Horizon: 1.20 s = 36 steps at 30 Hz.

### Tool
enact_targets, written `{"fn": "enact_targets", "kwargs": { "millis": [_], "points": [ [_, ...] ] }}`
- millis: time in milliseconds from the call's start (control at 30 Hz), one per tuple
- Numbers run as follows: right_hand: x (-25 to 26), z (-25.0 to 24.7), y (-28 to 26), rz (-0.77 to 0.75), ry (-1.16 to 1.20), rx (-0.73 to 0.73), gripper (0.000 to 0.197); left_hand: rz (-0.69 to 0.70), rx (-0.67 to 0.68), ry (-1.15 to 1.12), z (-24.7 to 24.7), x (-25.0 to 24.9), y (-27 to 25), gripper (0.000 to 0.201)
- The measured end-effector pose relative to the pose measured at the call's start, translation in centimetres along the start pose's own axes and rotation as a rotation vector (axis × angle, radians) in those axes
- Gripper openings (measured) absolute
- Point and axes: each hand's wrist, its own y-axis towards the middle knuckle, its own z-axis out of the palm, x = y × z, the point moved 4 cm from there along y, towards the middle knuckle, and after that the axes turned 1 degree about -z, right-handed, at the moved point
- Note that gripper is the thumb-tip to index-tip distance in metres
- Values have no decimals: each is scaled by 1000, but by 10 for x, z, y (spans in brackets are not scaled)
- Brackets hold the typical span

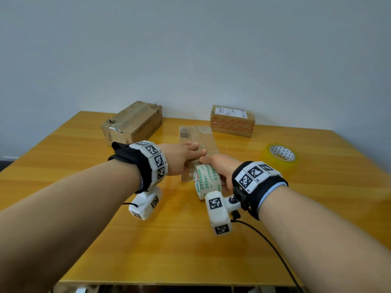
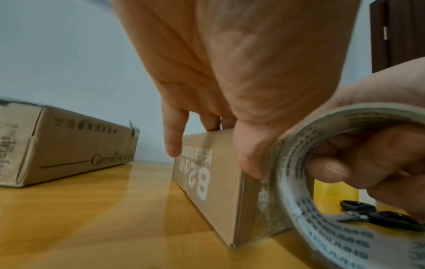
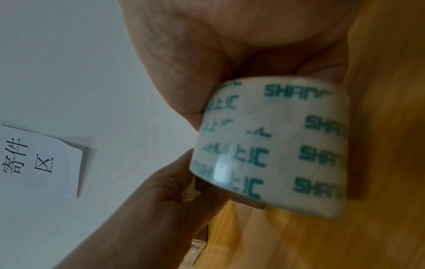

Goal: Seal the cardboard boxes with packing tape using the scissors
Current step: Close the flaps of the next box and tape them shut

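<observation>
A flat brown cardboard box (image 1: 197, 137) lies mid-table. My left hand (image 1: 190, 153) rests on its near end, fingers straight on the top. In the left wrist view the thumb (image 2: 249, 163) presses a strip of clear tape onto the end face of the box (image 2: 207, 183). My right hand (image 1: 213, 168) grips a white tape roll with green print (image 1: 208, 180) right at that end, fingers hooked through the core of the roll (image 2: 296, 209). Black-handled scissors (image 2: 379, 216) lie on the table right of the box. The right wrist view shows the roll (image 3: 276, 145) close up.
A large worn box (image 1: 133, 123) stands at the back left, and a small box with orange print (image 1: 232, 121) at the back right. A yellow tape roll (image 1: 280, 155) lies to the right. A black cable (image 1: 266, 240) trails from my right wrist over the yellow table (image 1: 105, 240).
</observation>
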Motion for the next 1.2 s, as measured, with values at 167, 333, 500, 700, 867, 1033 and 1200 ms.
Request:
{"fn": "enact_targets", "kwargs": {
  "millis": [167,333,500,700,867,1033,1200],
  "points": [
    [-1,-1,2,-3,1,34,27,-46,-125,41,-18,-8,6,54],
    [-2,-1,4,1,46,54,27,-106,-127,-127,-7,-4,19,69],
    [-5,1,6,-11,22,53,35,-124,-201,-397,6,2,20,87],
    [-14,-2,-19,-130,348,227,37,-126,-165,-376,-4,-2,14,87],
    [33,-48,-60,-438,427,85,30,-170,-115,-590,-46,-3,-1,46],
    [73,-74,-89,-596,599,43,42,-211,43,-1038,-76,-11,-22,30],
    [71,-67,-93,-530,526,-92,40,-248,-105,-964,-75,-17,-31,45]
  ]
}}
